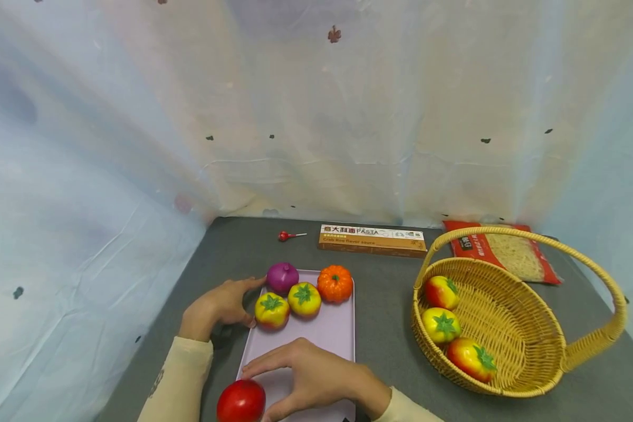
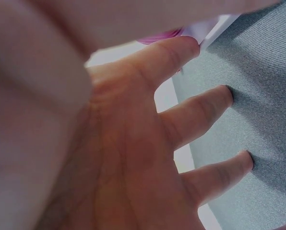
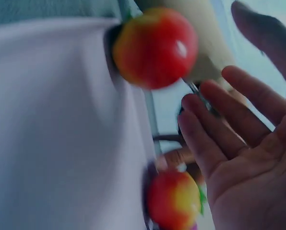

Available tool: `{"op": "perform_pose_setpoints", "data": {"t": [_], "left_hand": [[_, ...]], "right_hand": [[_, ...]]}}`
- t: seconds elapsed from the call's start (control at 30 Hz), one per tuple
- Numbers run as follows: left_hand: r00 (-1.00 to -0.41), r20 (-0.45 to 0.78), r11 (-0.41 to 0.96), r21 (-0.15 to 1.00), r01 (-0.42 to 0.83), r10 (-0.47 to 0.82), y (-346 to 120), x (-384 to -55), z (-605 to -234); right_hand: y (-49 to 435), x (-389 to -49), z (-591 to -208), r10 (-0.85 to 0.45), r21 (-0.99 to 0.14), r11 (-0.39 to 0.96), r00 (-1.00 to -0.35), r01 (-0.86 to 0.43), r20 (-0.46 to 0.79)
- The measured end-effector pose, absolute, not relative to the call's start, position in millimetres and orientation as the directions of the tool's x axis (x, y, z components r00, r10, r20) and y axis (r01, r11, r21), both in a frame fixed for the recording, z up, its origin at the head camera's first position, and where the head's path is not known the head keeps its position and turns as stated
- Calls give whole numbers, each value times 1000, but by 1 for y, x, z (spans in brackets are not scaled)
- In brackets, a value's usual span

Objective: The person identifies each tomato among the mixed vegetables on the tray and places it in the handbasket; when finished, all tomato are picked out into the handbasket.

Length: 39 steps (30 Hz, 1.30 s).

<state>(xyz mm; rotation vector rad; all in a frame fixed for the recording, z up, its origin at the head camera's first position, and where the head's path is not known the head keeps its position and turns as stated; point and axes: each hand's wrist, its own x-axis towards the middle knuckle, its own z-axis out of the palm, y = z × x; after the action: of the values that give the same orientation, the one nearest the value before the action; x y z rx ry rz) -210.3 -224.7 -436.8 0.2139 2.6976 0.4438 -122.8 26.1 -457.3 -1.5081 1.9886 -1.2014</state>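
A lilac tray (image 1: 327,328) carries a purple toy onion (image 1: 282,277), an orange toy pumpkin (image 1: 334,284) and two yellow-and-red toy persimmons (image 1: 304,299) with green leaves. My left hand (image 1: 224,305) lies at the tray's left edge, thumb and index finger beside it. In the left wrist view, its spread fingers (image 2: 196,115) reach down to the grey table. Above the near part of the tray, my right hand (image 1: 316,375) is spread and empty. A red toy persimmon (image 1: 241,401) sits at the tray's near left corner; the right wrist view shows a gap between this persimmon (image 3: 155,48) and the fingers.
A wicker basket (image 1: 554,351) with a tall handle stands at the right, with three toy persimmons (image 1: 441,325) inside. Along the back lie a red lollipop (image 1: 285,235), a pasta box (image 1: 371,240) and a red bag of pasta (image 1: 506,252). Pale curtains surround the table.
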Motion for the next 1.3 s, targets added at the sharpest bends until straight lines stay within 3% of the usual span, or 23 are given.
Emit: {"op": "perform_pose_setpoints", "data": {"t": [0.13, 0.23, 0.37, 0.53, 0.83, 1.07, 1.3], "left_hand": [[-911, -346, 934, 342, 100, 224, -226, -209, -437], [-912, -343, 934, 341, 105, 227, -226, -209, -438], [-912, -342, 934, 343, 103, 226, -226, -210, -438], [-907, -355, 934, 344, 97, 225, -225, -210, -439], [-901, -383, 941, 331, 71, 203, -224, -210, -436], [-899, -379, 936, 343, 85, 220, -226, -210, -438], [-898, -391, 941, 330, 67, 201, -224, -212, -436]], "right_hand": [[2, -120, -467, -935, -753, 86, -314, -652, 166], [-9, -117, -474, -937, -750, 117, -323, -652, 135], [-5, -116, -476, -923, -767, 164, -371, -621, 103], [33, -119, -472, -888, -766, 232, -452, -600, 86], [103, -114, -465, -811, -890, 332, -577, -314, -99], [110, -116, -468, -661, -881, 307, -746, -359, 74], [116, -113, -473, -652, -807, 284, -721, -517, 233]]}}
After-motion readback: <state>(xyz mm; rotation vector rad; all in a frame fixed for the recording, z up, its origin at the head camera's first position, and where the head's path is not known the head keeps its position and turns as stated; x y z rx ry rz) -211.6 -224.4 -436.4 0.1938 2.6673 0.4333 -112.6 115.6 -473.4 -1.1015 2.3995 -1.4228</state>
